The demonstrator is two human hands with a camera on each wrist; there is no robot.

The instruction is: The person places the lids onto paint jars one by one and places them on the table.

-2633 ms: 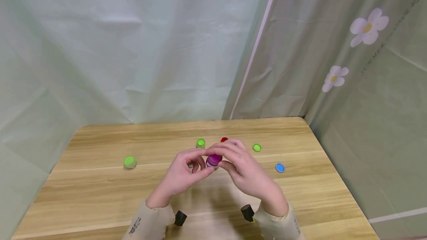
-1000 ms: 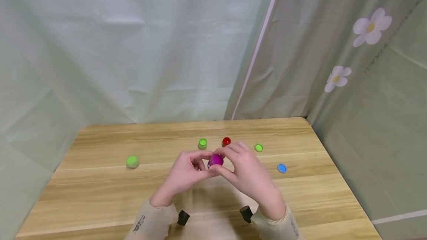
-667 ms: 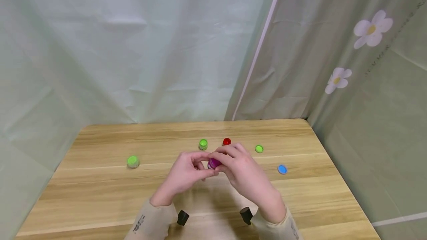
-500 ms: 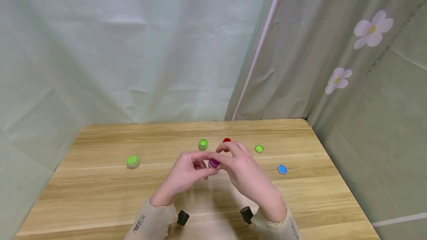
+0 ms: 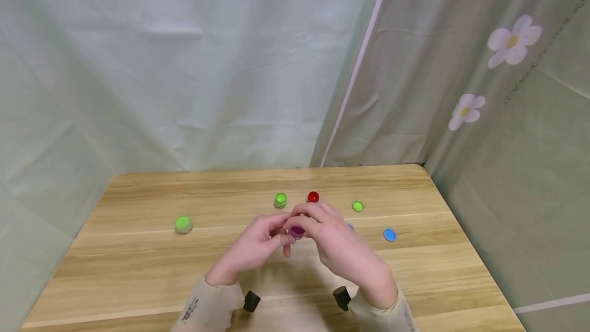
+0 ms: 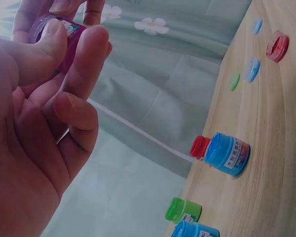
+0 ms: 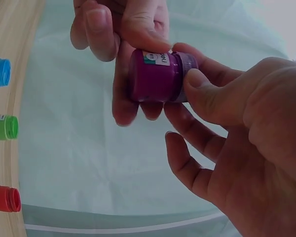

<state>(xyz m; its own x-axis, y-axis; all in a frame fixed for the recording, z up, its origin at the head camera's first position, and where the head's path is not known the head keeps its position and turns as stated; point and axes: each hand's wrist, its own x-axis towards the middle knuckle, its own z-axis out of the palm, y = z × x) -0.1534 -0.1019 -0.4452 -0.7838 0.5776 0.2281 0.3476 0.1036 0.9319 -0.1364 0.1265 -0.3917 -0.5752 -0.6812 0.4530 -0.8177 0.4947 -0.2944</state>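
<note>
Up off the table, my left hand (image 5: pixel 255 244) grips a small purple paint jar (image 7: pixel 155 76) by its body, thumb along the labelled side. My right hand (image 5: pixel 338 237) pinches the jar's ridged cap (image 7: pixel 186 74) between thumb and index finger. The cap sits on the jar's neck in the right wrist view. In the head view only the jar's purple top (image 5: pixel 297 232) shows, between both sets of fingertips. In the left wrist view fingers cover most of the jar.
Beyond the hands stand an uncapped green jar (image 5: pixel 280 200) and a red jar (image 5: pixel 313 196). Blue jars (image 6: pixel 227 153) show in the wrist views. A green-topped jar (image 5: pixel 183 224) stands left. A green lid (image 5: pixel 358 206), blue lids (image 5: pixel 390 234) and a red lid (image 6: pixel 277 46) lie right.
The right fingers have shifted round the purple cap, and the jar has moved slightly toward the body and tilted. Part of another blue lid now shows beside the right hand.
</note>
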